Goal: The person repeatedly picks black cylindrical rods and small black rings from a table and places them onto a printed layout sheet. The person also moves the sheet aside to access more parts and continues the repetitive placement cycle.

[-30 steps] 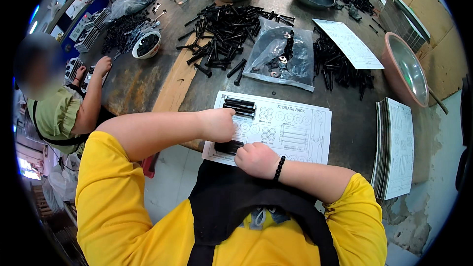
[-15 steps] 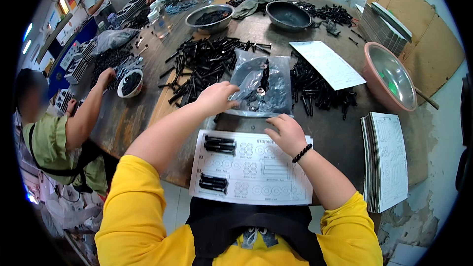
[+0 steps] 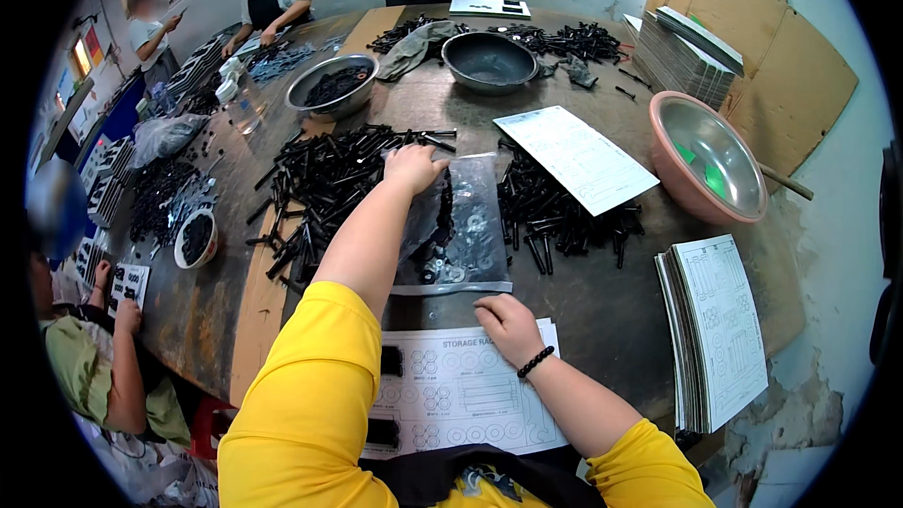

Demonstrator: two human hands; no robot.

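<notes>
My left hand (image 3: 411,167) is closed on the upper left part of a clear plastic bag (image 3: 480,188); the tips of its fingers are partly hidden. Dark pieces and pale metal washers (image 3: 480,235) show inside the bag. My right hand (image 3: 510,329), with a black bead bracelet, hovers over the far edge of a printed sheet (image 3: 489,404). Its fingers are curled together, and whatever they may hold is hidden. Two groups of black bolts (image 3: 390,360) lie on the sheet's left side, partly covered by my left arm.
Black bolts (image 3: 320,179) are heaped beside the bag. A white sheet (image 3: 576,158) covers more of them. Around these are a metal bowl (image 3: 306,99), a dark basin (image 3: 490,75), a pink basin (image 3: 673,165) and a sheet stack (image 3: 720,329). Co-workers occupy the left and far sides.
My left hand has gone from open at the bag's left side to closed at its upper left. My right hand's fingers have curled in. The view has shifted right.
</notes>
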